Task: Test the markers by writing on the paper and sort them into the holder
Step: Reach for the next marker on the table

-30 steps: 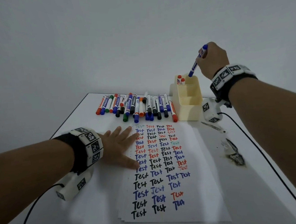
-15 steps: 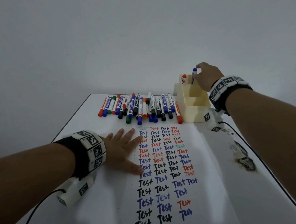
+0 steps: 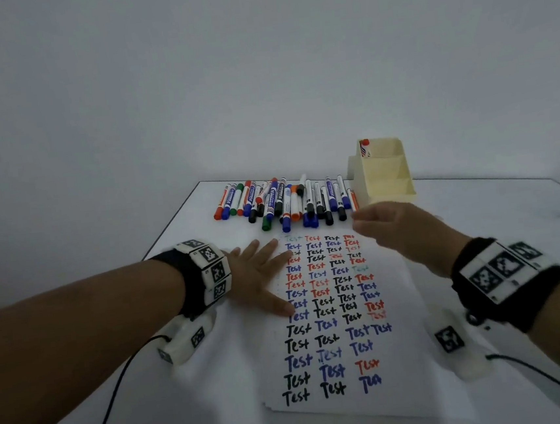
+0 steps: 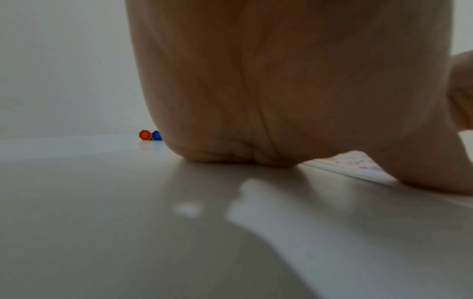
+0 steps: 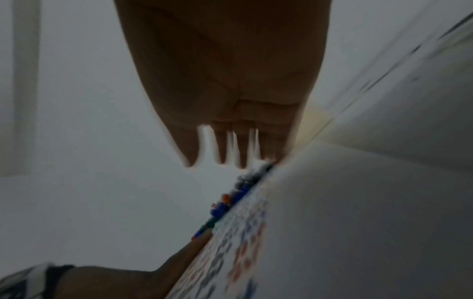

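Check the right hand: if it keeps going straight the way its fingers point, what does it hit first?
Most likely the orange-capped marker at the right end of the row of whiteboard markers. The right hand is open, its fingers pointing there from over the white paper sheet. Height above the table is unclear.

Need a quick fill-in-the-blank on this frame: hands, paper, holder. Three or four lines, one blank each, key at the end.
1. The left hand lies flat on the ____ edge of the paper.
2. The right hand holds ____.
3. The word written over and over on the paper is ____.
4. The holder stands at the ____ end of the row of markers.

Missing words: left; nothing; Test; right
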Available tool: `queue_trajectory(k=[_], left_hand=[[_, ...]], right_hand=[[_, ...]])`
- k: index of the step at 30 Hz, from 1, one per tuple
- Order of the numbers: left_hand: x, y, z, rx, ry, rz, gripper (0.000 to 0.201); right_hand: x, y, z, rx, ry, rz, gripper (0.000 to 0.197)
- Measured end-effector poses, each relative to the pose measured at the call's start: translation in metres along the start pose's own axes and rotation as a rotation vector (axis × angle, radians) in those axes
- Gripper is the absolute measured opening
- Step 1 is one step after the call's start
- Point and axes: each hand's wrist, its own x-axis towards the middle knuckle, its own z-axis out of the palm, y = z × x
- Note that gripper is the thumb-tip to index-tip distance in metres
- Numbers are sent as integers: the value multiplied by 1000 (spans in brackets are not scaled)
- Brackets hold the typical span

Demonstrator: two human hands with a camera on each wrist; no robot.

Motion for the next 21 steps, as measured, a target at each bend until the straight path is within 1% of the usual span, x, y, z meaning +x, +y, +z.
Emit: queue_trajectory(k=[3,4,5,7,8,9,11,13,16,18,19,21], left_hand=[[0,-1,-4,-3,-18,-14,131],[0,-1,-6,-1,-26,-17,131],[0,-1,-9,4,-33,-20,130],[-2,0,-16,5,-21,-23,122],[-5,1,-21,-4,-1,-14,115],[-8,0,-27,-20,28,3,105],[-14,-6,-40,-50,112,50,86],[-18,-20,-51,-49,210,44,71],[-14,-52,-57,-30,360,-74,56],[-8,-74,-56,-34,416,-170,48],[-6,-82,-56,-38,426,-209,47],[-3,-92,-54,-54,433,-256,52]], right_hand=[[-19,15,12,54,17,33,28],[-22,20,13,133,37,63,22],[-25,26,14,285,68,104,20],[-29,38,13,628,119,212,23],[-31,46,12,740,143,247,25],[-32,52,11,803,163,269,26],[-34,61,13,850,189,277,25],[-35,64,14,839,181,270,24],[-34,69,15,796,162,270,23],[-34,70,15,783,151,266,23],[-34,71,15,779,146,258,23],[-33,73,15,784,144,252,23]])
